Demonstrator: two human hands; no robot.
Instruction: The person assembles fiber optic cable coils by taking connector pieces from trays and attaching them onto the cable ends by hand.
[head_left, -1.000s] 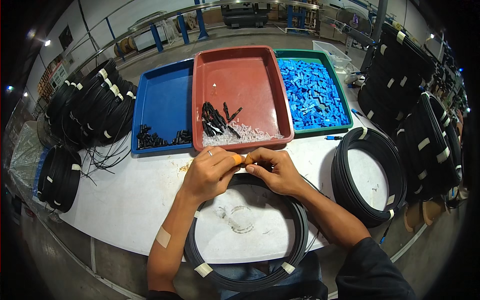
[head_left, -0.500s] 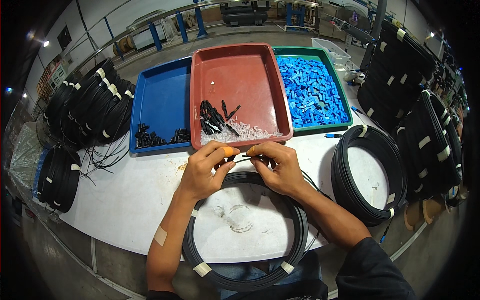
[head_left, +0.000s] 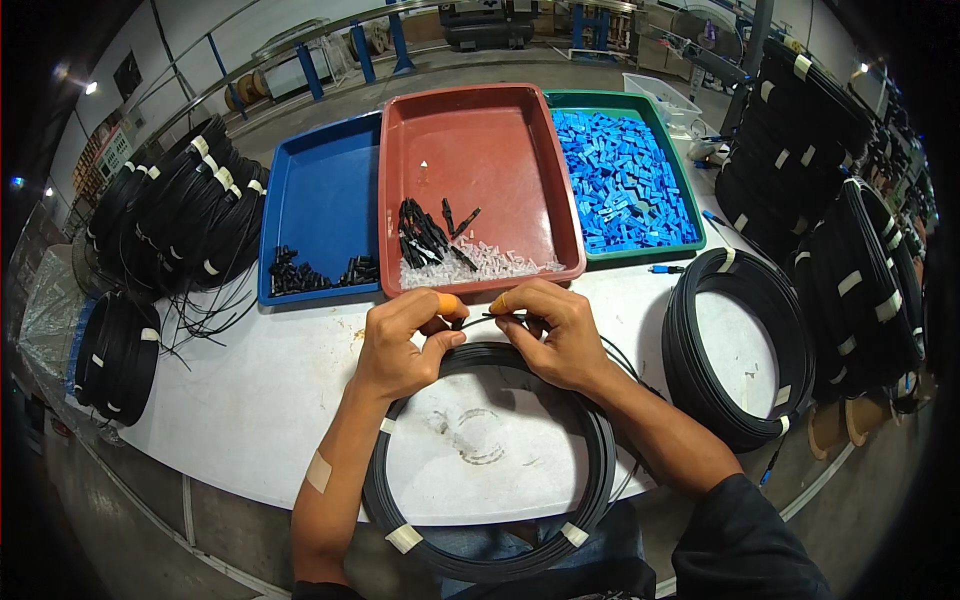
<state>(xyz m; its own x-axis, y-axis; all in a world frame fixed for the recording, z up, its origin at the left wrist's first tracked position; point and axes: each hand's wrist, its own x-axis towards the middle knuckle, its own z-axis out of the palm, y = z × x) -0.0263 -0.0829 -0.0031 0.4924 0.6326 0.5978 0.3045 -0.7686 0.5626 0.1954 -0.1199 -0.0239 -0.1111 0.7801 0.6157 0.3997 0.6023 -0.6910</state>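
Left hand (head_left: 408, 340) and right hand (head_left: 556, 335) have drawn apart since a second ago, when they nearly met, baring a short span of thin black cable (head_left: 478, 319) just on the near side of the red rectangular plastic tray (head_left: 480, 170). Nearest the body from that tray lies a black ring-shaped cable coil (head_left: 601, 460) bound with pale tape. Closer to the tray, each hand pinches the cable between thumb and fingers. Black tubular pieces (head_left: 425, 232) and small translucent white pieces (head_left: 500, 262) lie in the tray's near end; a blue rectangular plastic tray (head_left: 325, 190) stands just left of it, a green one (head_left: 600, 100) right.
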